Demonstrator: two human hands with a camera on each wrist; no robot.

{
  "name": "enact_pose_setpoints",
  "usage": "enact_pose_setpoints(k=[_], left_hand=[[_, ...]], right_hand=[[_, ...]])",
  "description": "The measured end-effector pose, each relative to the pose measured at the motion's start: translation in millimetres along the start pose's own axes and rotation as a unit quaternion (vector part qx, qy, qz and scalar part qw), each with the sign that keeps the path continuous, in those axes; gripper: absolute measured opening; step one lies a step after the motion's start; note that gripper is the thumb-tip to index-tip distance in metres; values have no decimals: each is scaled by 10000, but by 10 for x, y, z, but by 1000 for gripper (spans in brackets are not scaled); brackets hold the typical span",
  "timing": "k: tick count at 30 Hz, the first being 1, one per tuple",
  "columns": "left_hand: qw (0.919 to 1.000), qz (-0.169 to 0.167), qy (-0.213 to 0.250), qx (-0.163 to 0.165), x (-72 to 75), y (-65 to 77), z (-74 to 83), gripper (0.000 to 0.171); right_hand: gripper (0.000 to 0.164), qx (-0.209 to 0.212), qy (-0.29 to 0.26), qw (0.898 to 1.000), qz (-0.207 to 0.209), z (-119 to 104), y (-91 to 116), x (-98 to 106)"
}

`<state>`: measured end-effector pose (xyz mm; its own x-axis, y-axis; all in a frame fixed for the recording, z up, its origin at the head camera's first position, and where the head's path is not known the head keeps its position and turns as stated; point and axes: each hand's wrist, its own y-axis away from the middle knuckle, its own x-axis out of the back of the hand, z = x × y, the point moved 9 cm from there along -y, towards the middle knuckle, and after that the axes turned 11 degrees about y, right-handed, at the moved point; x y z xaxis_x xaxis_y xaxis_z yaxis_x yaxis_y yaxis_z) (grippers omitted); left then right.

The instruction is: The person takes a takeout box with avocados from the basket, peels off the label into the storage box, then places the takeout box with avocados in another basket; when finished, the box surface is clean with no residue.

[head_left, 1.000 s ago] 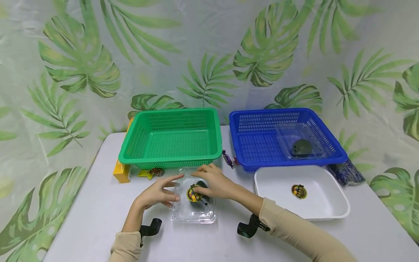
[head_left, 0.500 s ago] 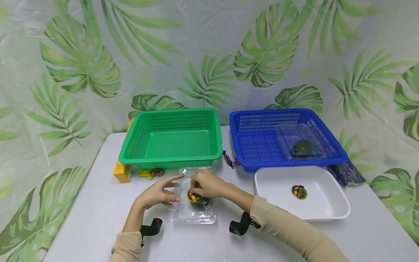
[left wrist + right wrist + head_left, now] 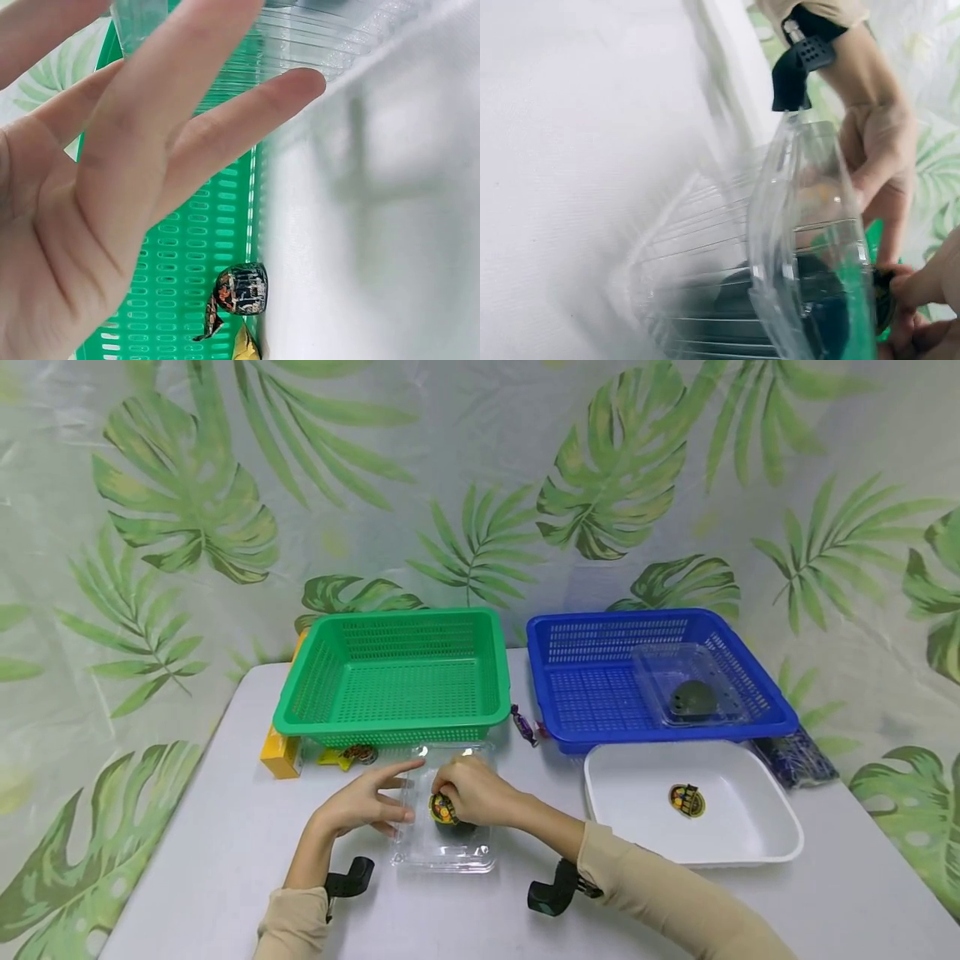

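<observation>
A clear plastic clamshell box sits shut on the table, with a dark rounded object inside it. A round yellow-and-black sticker lies at its top. My right hand is over the lid with curled fingers, pinching the sticker at its upper edge; the right wrist view shows the fingertips at the lid, partly cut off. Spread and fairly straight, the fingers of my left hand rest at the box's left side. In the left wrist view that hand holds nothing.
Behind stand a green basket and a blue basket, the latter holding another clear box with a dark object. A white tray bears a similar sticker. Wrapped candies and a yellow box lie nearby.
My right hand's fingers have curled in from a spread pose and come lower onto the sticker. The left hand and the clear box have stayed nearly still.
</observation>
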<state>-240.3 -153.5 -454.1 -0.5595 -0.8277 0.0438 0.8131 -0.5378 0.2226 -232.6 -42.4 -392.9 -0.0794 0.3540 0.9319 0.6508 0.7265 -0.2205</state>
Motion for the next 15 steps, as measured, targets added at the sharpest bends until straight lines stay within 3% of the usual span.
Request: enact_pose_setpoints(k=[2,5,10,12,15], left_hand=[[10000,13,-36,58,-3,-2,6,77],[9999,26,-87,127,-12,-5,15,77],[9999,19,-106,79,-28,-21,41,77],[9999,18,-122,51,-27,-19,41,77],[9999,12,-130,51,-19,-3,25,77]], right_hand=[[17,263,-269,9992,102,-39,57,80],[16,444,-1152,9921,241,-48,179,235],[13,322,-2736,9608,307,116,446,532],[11,195,-2821,9590,165,243,581,633],[8,-126,-2465,9687,-246,528,832,727]])
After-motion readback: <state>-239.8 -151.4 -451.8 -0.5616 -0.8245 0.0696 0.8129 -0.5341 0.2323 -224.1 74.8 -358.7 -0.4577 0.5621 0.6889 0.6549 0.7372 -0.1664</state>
